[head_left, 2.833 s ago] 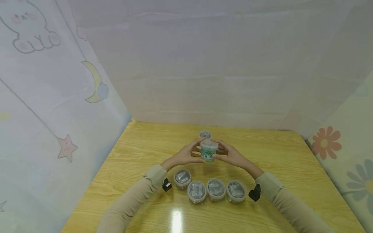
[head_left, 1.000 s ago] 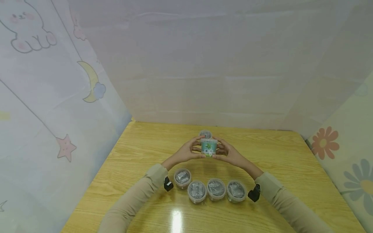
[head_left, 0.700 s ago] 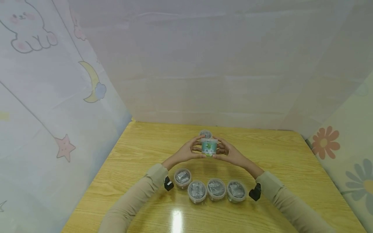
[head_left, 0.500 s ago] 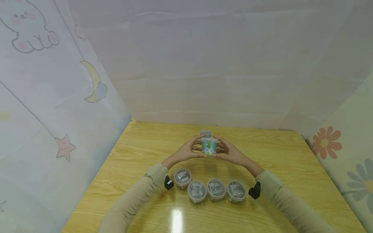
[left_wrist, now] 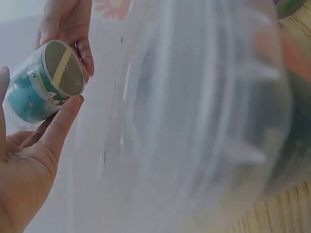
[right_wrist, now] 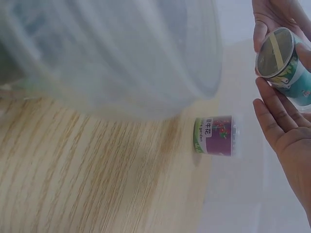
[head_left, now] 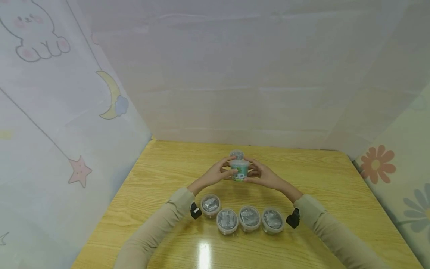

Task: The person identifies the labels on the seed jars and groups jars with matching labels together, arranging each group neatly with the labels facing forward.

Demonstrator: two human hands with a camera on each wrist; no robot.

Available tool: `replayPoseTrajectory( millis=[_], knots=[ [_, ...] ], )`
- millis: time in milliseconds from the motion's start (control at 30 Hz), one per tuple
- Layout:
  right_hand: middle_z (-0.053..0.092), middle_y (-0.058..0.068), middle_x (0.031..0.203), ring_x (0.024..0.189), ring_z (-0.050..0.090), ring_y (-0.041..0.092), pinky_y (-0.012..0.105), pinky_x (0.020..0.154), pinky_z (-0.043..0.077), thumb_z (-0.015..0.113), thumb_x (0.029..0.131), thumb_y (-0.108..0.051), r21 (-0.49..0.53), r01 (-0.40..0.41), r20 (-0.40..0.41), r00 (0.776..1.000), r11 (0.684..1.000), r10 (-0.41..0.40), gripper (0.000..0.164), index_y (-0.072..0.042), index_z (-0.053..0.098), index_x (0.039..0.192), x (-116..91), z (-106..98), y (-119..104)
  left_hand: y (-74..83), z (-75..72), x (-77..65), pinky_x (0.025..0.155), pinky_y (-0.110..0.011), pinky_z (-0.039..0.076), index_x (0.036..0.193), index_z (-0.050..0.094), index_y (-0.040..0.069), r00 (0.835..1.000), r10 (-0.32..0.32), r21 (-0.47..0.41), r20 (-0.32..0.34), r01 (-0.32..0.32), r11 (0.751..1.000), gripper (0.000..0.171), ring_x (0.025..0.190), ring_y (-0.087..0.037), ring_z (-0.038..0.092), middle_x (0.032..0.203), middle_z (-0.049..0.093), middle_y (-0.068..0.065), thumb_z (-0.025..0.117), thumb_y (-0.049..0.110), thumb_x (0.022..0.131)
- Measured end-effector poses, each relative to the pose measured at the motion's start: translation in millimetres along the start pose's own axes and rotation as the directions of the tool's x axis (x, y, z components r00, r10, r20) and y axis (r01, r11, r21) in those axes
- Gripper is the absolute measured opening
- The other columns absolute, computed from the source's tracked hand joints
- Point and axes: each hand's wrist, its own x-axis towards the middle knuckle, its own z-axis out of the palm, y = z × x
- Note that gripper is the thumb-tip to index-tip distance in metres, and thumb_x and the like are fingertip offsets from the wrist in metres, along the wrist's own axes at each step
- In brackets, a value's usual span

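Note:
Both hands hold up a small clear plastic cup with a teal and green label and a clear lid. My left hand grips its left side, thumb across the front of the label. On the other side my right hand grips it, thumb near the bottom edge. In the left wrist view the cup's base shows a yellow strip across it. Behind the held cup, a purple-labelled cup stands upright on the table; in the head view the held cup and fingers partly cover it.
Several lidded cups stand nearer on the wooden table: one cup by the left wrist, others in a row to its right. Their lids show silvery packets inside. A pale sheet hangs behind the table.
The held cup has tipped from a more top-down view to showing its label, and moved slightly left since half a second ago. My left thumb has moved from its bottom edge onto the label.

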Motion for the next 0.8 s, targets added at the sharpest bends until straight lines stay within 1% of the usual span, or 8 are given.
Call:
replayPoseTrajectory(
  millis=[67,233,300,400,500,600,733,800],
  knots=[
    [0.054,0.019,0.124,0.103,0.061,0.030,0.032,0.082,0.054,0.065,0.088,-0.018,0.001,-0.009,0.004,1.000,1.000,0.009,0.080,-0.013,0.014,0.149,0.3,0.3,-0.6,-0.5,-0.6,0.0,0.086,-0.044,0.053,0.148,0.021,0.015,1.000,0.010,-0.007,-0.002,-0.010,1.000,0.067,0.101,-0.023,0.062,0.128,0.045,-0.013,0.053,0.037,0.094],
    [0.049,0.019,0.131,0.110,0.058,0.033,0.045,0.088,0.051,0.058,0.093,-0.022,0.011,-0.038,0.004,0.999,0.999,0.038,0.069,-0.023,0.017,0.149,1.4,-0.3,-4.6,0.8,-2.2,-0.6,0.082,-0.034,0.055,0.148,0.022,0.014,1.000,0.005,0.009,-0.011,-0.005,1.000,0.066,0.099,-0.021,0.063,0.125,0.046,-0.011,0.050,0.041,0.094],
    [0.048,0.019,0.132,0.112,0.057,0.033,0.048,0.089,0.050,0.055,0.094,-0.024,-0.015,-0.038,-0.015,0.999,0.999,0.038,0.064,-0.020,0.020,0.148,2.3,-1.0,-6.8,2.5,-2.6,-1.0,0.083,-0.034,0.055,0.148,0.023,0.014,1.000,0.002,0.011,-0.010,-0.002,1.000,0.066,0.099,-0.021,0.063,0.125,0.046,-0.011,0.050,0.041,0.094],
    [0.048,0.018,0.132,0.112,0.056,0.033,0.047,0.089,0.050,0.053,0.096,-0.025,-0.061,-0.028,-0.042,0.999,0.998,0.025,0.060,-0.011,0.025,0.147,3.9,-2.3,-8.9,3.9,-2.8,-1.3,0.083,-0.034,0.055,0.148,0.023,0.015,1.000,-0.003,0.013,-0.009,0.003,1.000,0.066,0.100,-0.021,0.062,0.126,0.046,-0.011,0.051,0.042,0.094],
    [0.050,0.016,0.130,0.109,0.058,0.030,0.046,0.088,0.051,0.052,0.096,-0.025,-0.088,-0.022,-0.059,0.998,0.996,0.016,0.057,-0.007,0.030,0.145,6.2,-2.9,-8.9,4.1,-2.8,-1.2,0.083,-0.033,0.055,0.148,0.024,0.015,1.000,-0.005,0.023,-0.011,0.005,1.000,0.067,0.101,-0.021,0.062,0.126,0.047,-0.011,0.051,0.043,0.093],
    [0.053,0.013,0.127,0.107,0.059,0.027,0.045,0.087,0.051,0.052,0.096,-0.025,-0.092,-0.030,-0.063,0.998,0.995,0.024,0.055,-0.008,0.032,0.144,7.8,-3.8,-7.8,4.9,-2.8,-0.8,0.083,-0.033,0.055,0.147,0.025,0.016,1.000,-0.009,0.036,-0.015,0.010,0.999,0.067,0.101,-0.022,0.062,0.129,0.046,-0.012,0.052,0.043,0.093],
    [0.054,0.012,0.125,0.105,0.060,0.026,0.043,0.087,0.052,0.053,0.096,-0.026,-0.101,-0.032,-0.062,0.998,0.994,0.026,0.053,-0.013,0.034,0.143,8.5,-4.4,-7.3,5.0,-3.0,-0.2,0.087,-0.041,0.053,0.147,0.025,0.018,1.000,-0.015,0.054,-0.019,0.016,0.998,0.068,0.103,-0.024,0.061,0.134,0.043,-0.013,0.054,0.043,0.091],
    [0.054,0.013,0.125,0.105,0.060,0.026,0.043,0.087,0.052,0.054,0.095,-0.026,-0.100,-0.027,-0.063,0.998,0.995,0.021,0.053,-0.013,0.035,0.143,8.8,-4.5,-8.3,4.9,-3.4,-0.1,0.089,-0.042,0.052,0.147,0.025,0.019,1.000,-0.018,0.073,-0.020,0.019,0.997,0.068,0.106,-0.024,0.060,0.134,0.044,-0.012,0.055,0.043,0.091]
  ],
)
